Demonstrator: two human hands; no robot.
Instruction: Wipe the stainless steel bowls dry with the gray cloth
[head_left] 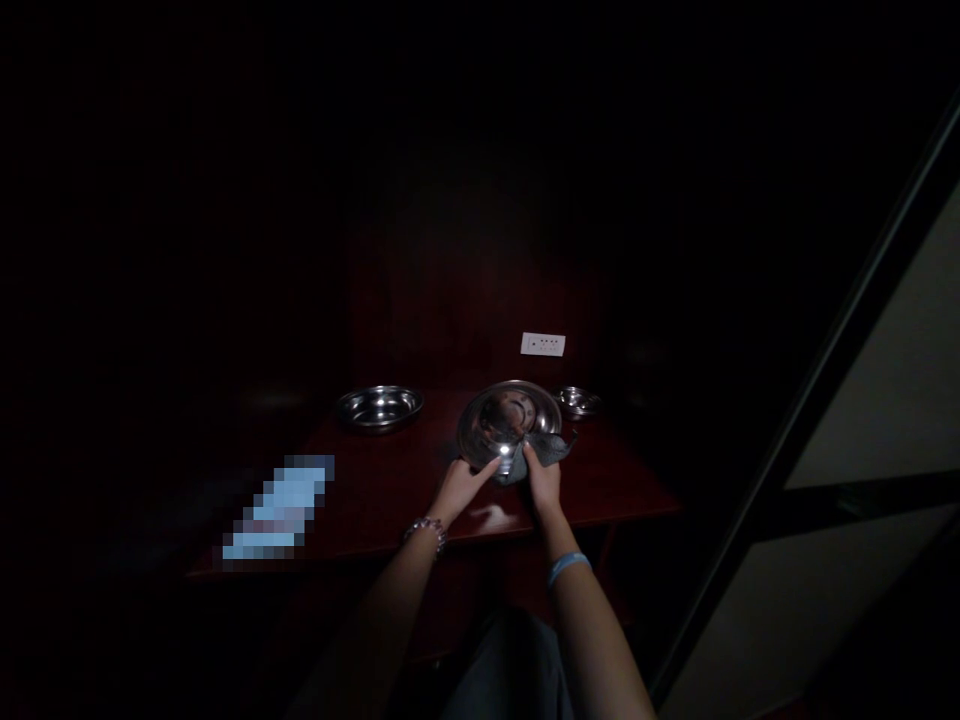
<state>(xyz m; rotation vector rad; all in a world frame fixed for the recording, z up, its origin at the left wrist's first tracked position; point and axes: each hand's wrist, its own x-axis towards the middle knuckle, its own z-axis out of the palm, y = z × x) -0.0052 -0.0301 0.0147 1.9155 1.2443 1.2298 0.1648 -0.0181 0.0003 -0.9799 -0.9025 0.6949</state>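
A shiny metal bowl (491, 415) is held up above the dark red table (360, 510), tilted so its inside faces me. My left hand (461, 485) grips its lower left rim, thumb on the inner side. At the lower right rim, my right hand (543, 478) holds a grey cloth (551, 448) against the bowl, and part of the cloth hangs out to the right. The fingers behind the bowl are hidden.
A wide metal dish (381, 408) stands at the back left of the table, and a smaller metal dish (579, 402) at the back right. A pixelated blue area (281, 508) lies front left. A white socket panel (543, 344) is on the wall.
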